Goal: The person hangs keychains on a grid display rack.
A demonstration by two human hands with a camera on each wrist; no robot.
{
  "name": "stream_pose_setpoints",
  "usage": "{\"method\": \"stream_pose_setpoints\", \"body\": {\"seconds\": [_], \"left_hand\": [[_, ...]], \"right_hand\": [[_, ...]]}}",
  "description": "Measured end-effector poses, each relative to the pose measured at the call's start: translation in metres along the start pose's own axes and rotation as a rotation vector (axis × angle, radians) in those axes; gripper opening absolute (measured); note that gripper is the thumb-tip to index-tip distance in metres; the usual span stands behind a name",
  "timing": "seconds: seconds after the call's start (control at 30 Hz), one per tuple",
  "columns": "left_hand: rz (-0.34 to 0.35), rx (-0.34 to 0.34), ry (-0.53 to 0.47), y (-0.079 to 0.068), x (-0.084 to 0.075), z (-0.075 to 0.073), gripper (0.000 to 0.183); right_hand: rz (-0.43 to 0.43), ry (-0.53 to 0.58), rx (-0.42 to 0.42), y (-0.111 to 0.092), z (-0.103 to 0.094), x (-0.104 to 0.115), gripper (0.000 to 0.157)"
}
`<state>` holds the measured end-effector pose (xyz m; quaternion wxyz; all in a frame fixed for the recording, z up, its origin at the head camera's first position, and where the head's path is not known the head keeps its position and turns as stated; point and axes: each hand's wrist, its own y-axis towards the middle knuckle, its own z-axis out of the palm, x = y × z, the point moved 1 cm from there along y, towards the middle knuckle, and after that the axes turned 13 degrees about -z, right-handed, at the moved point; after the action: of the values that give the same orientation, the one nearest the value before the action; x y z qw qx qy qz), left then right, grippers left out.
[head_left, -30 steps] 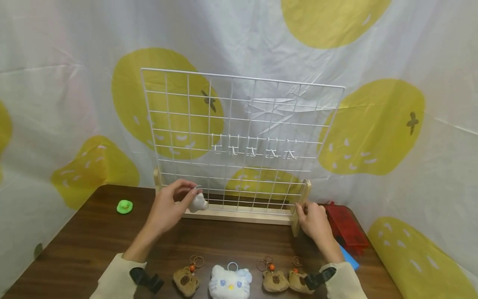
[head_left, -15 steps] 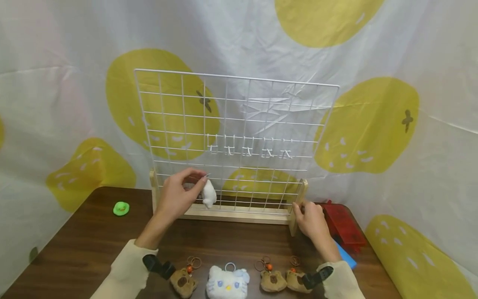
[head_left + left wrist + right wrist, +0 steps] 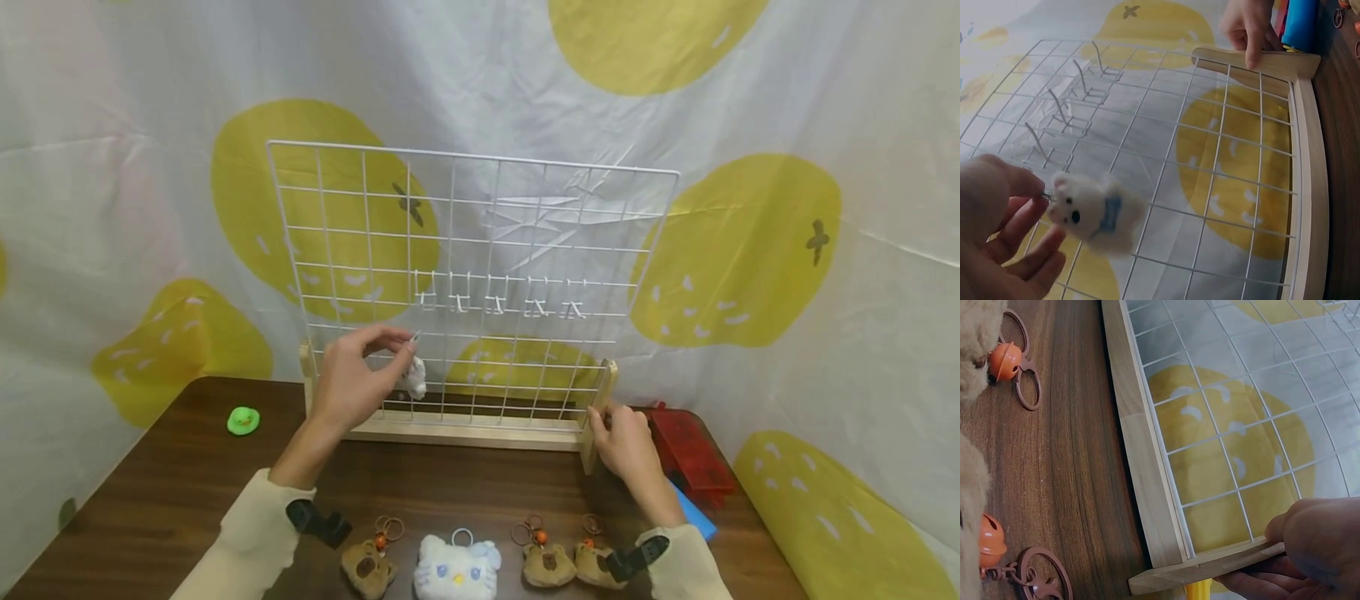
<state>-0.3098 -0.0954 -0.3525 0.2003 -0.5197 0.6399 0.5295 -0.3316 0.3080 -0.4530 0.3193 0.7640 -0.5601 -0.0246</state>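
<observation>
My left hand [image 3: 348, 379] pinches the small metal ring of a white plush bear keychain [image 3: 1100, 212], thumb against fingertips. The bear wears a blue bow and dangles in front of the white wire grid [image 3: 472, 157], partly behind the hand in the head view. Just above and to the right of that hand, a row of several white hooks [image 3: 496, 305] hangs on the grid. My right hand [image 3: 628, 442] grips the right wooden upright [image 3: 1210, 569] of the stand, thumb on the near side and fingers beneath in the right wrist view.
Brown plush keychains [image 3: 549, 565] with orange bells and a white cat plush [image 3: 457, 569] lie along the near edge. A green duck [image 3: 243, 421] sits at left. At right are a red case [image 3: 693, 454] and a blue object [image 3: 696, 512].
My left hand has risen and moved right with the plush bear, closer to the hooks. The bear has swung and turned beneath its ring. My right hand has kept its grip on the upright.
</observation>
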Motion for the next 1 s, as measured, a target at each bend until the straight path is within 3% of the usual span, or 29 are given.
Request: {"method": "stream_pose_setpoints", "body": {"seconds": [0.3, 0.57, 0.8, 1.0], "left_hand": [[0.028, -0.016, -0.123, 0.008, -0.006, 0.006, 0.015], [0.096, -0.028, -0.281, 0.011, -0.015, 0.01, 0.017], [0.04, -0.029, -0.341, 0.014, -0.016, 0.012, 0.02], [-0.078, 0.021, -0.41, 0.015, -0.014, 0.015, 0.024]], "right_hand": [[-0.009, 0.001, -0.007, -0.001, 0.0, 0.0, 0.039], [0.007, 0.006, 0.013, 0.0, 0.001, 0.0, 0.04], [0.013, 0.007, 0.012, -0.001, 0.002, 0.0, 0.04], [0.014, 0.005, 0.014, -0.001, 0.001, 0.001, 0.04]]}}
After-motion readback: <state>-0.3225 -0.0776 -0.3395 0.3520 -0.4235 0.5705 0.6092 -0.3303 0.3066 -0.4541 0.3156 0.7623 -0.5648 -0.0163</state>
